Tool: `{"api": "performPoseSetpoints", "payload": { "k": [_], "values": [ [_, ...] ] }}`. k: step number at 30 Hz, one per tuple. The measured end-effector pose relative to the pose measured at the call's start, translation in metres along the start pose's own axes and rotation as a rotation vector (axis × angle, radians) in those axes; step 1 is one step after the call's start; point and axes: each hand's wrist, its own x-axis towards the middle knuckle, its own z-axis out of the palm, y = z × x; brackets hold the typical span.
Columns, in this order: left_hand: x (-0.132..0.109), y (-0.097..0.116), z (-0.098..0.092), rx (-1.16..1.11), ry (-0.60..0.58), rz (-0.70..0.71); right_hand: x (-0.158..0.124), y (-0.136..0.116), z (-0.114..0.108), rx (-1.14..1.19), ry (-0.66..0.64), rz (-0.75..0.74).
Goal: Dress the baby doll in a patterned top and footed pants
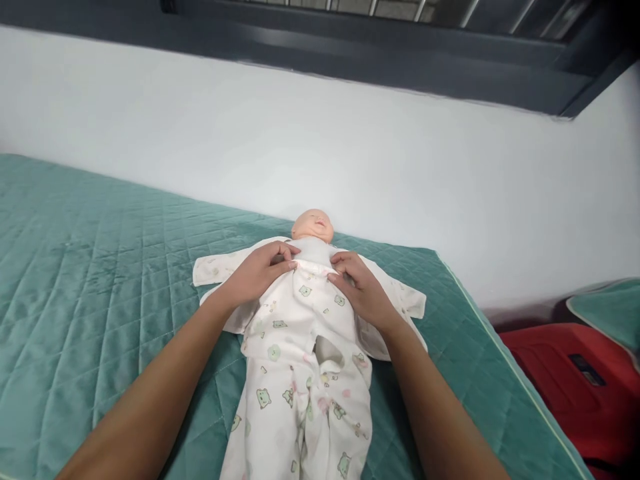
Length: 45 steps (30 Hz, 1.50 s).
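A baby doll (313,225) lies on its back, head toward the wall, on a green quilted cover. White baby pants (280,340) with green bear prints lie over its body, the waistband up at the chest and an opening at the crotch. My left hand (263,267) pinches the waistband at its left end, thumb and fingers closed on the cloth. At the right end of the waistband, my right hand (361,287) grips the cloth between thumb and fingers. A white baby jacket (220,267) is spread beneath the doll, its sleeves stretched out to both sides.
The green quilted cover (100,280) reaches back to a white wall (320,147). Above runs a dark window frame (350,53) with bars. Beyond the cover's right edge stands a red case or chair (565,387) with another green cloth (610,310) behind it.
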Motion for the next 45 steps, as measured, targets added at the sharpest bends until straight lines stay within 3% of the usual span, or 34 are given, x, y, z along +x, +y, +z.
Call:
{"api": "performPoseSetpoints", "payload": {
  "k": [6,9,13,18,25,31,37,42,45],
  "values": [
    [0.040,-0.008,0.002,0.226,0.141,-0.112,0.031,0.013,0.005,-0.171,0.083,0.229],
    [0.050,-0.013,0.007,0.255,0.184,-0.163,0.037,0.018,0.010,-0.141,0.134,0.277],
    [0.044,-0.020,0.012,0.283,0.178,-0.083,0.030,0.022,0.014,-0.051,0.192,0.290],
    [0.037,-0.026,0.005,0.510,0.142,0.063,0.025,0.034,0.007,-0.162,0.170,0.149],
    [0.033,-0.026,-0.010,0.301,0.026,-0.021,0.025,0.035,-0.003,-0.031,-0.041,0.204],
    [0.039,-0.022,-0.006,0.405,0.085,-0.125,0.029,0.034,0.001,-0.181,0.064,0.292],
    [0.051,-0.030,0.001,0.516,0.227,-0.182,0.038,0.042,0.009,-0.308,0.212,0.370],
    [0.051,-0.037,0.003,0.381,0.253,-0.124,0.035,0.045,0.015,-0.187,0.280,0.353],
    [0.046,-0.038,0.001,0.328,0.204,-0.022,0.031,0.043,0.013,-0.099,0.218,0.240]
  ]
}}
